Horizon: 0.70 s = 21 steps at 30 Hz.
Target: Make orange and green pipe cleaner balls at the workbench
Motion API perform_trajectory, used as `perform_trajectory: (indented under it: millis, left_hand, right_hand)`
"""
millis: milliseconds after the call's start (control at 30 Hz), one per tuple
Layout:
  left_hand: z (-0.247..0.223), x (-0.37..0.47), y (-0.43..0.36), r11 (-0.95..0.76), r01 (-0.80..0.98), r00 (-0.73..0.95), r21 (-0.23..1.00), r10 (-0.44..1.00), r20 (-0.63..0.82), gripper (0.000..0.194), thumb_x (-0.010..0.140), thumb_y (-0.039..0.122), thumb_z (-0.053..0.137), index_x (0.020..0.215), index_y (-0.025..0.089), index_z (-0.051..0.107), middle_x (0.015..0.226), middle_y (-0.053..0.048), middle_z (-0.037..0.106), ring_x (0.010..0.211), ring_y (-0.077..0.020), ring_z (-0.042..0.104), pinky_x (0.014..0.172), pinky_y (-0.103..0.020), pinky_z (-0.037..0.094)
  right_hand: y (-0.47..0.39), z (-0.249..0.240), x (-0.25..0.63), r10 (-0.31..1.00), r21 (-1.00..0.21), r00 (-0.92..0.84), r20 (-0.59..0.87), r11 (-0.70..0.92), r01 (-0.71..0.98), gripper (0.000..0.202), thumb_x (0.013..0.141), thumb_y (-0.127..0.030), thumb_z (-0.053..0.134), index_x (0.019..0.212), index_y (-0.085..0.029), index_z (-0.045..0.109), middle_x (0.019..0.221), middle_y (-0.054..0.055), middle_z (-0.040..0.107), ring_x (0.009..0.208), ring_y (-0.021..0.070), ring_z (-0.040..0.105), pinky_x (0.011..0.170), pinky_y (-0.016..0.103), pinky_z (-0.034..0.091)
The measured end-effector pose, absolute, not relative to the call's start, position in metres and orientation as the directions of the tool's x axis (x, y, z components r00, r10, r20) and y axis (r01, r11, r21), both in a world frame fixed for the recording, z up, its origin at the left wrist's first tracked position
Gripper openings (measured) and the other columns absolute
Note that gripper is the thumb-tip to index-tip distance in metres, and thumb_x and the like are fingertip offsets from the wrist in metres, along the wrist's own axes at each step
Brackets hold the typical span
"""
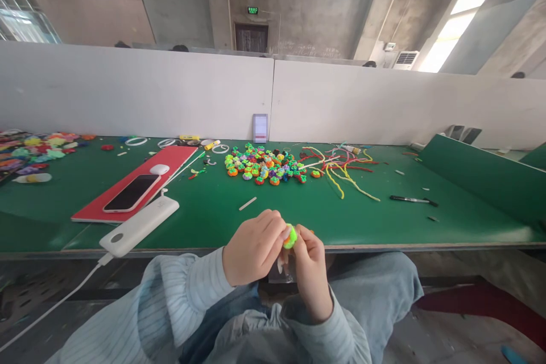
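Note:
Close to the table's front edge, my left hand (256,245) and my right hand (310,257) meet around a small fuzzy piece, bright yellow-green with some orange (290,236). It looks like a little pipe-cleaner figure. The fingertips of both hands are closed on it from either side and hide part of it. Beyond my hands lies a pile of similar small colourful pieces (267,164), many green on top with orange, red or purple below. Right of the pile, loose pipe cleaners (341,173) in red, yellow and pale green spread over the green table (213,227).
On the left, a red folder (96,200) bears a phone (132,192) and a white earbud case (159,169). A white power bank (139,226) with a cable lies beside it. A flat stick (247,203), a black pen (412,199) and an upright phone (260,128) are farther off.

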<state>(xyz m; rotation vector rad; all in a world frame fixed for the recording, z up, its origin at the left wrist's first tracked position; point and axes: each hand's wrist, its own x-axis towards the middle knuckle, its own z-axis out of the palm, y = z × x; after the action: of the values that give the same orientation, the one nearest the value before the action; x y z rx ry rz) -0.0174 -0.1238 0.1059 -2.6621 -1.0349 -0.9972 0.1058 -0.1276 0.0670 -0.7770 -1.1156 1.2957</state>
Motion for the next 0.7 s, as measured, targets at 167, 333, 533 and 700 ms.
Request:
perform_trajectory:
  millis: [167,333,533,700]
  left_hand:
    - [0.101,-0.018,-0.119,-0.8,0.594,0.573,0.084,0.494,0.654,0.021,0.086,0.011,0.026,0.069,0.02,0.036,0.065,-0.002,0.043,0.064,-0.0162,0.041,0.055,-0.028,0.034]
    - [0.099,-0.018,-0.12,-0.809,0.564,0.547,0.168,0.518,0.658,0.022,0.087,0.013,0.03,0.066,0.02,0.035,0.061,0.0,0.042,0.061,-0.0145,0.04,0.054,-0.027,0.034]
    - [0.104,-0.019,-0.134,-0.634,0.485,0.319,0.603,0.77,0.553,0.026,0.092,0.022,0.029,0.068,0.019,0.039,0.061,0.003,0.041,0.057,-0.0095,0.043,0.056,-0.022,0.036]
    - [0.103,-0.015,-0.146,-0.48,0.489,0.094,0.728,0.859,0.503,0.029,0.093,0.025,0.03,0.065,0.02,0.033,0.057,0.004,0.035,0.051,-0.009,0.036,0.052,-0.023,0.033]
  right_hand:
    - [-0.127,0.064,0.107,0.976,-0.926,-0.103,0.192,0.145,-0.348,0.032,0.079,-0.035,0.051,0.054,-0.02,0.039,0.039,-0.007,0.044,0.032,0.0065,0.037,0.034,0.018,0.03]
    - [-0.125,0.061,0.107,0.971,-0.899,-0.176,0.164,0.074,-0.433,0.034,0.08,-0.035,0.05,0.052,-0.02,0.038,0.039,-0.007,0.04,0.034,0.0065,0.035,0.037,0.019,0.029]
    - [-0.124,0.066,0.106,0.939,-0.815,-0.308,0.151,-0.057,-0.576,0.037,0.083,-0.038,0.044,0.051,-0.02,0.036,0.037,-0.009,0.029,0.031,0.0053,0.026,0.034,0.019,0.021]
    - [-0.124,0.069,0.108,0.9,-0.78,-0.404,0.165,-0.132,-0.612,0.041,0.084,-0.039,0.041,0.049,-0.019,0.033,0.037,-0.009,0.028,0.03,0.0039,0.022,0.034,0.019,0.018]
